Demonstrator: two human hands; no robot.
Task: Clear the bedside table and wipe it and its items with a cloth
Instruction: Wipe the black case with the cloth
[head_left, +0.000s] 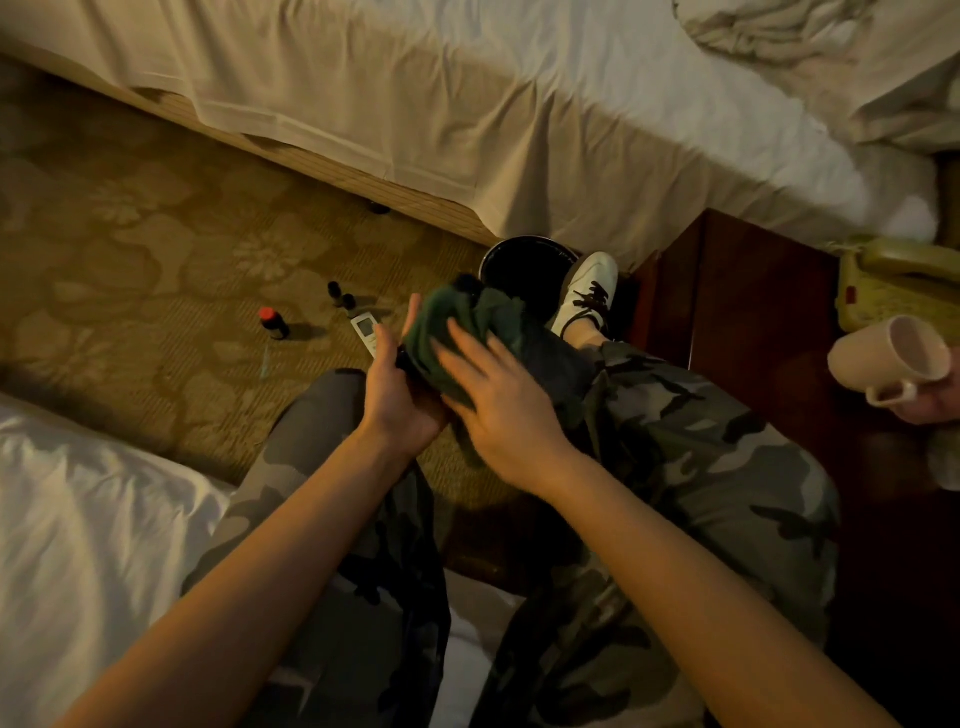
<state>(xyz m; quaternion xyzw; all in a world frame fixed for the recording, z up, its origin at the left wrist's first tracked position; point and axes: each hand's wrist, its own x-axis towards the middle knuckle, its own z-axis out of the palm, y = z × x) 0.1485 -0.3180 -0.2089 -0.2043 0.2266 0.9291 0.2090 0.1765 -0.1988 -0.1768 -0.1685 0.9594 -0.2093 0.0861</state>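
1. Green cloth (457, 332) sits bunched between both hands over the person's knees — a dark object under it is mostly hidden, its long axis running away from the body.
2. Left hand (397, 387) cups that object from below, fingers partly curled.
3. Right hand (496, 389) presses the cloth down, fingers spread.
4. Dark wooden table (753, 291) stands to the right, nearer the right hand — phone (893, 280) on it.
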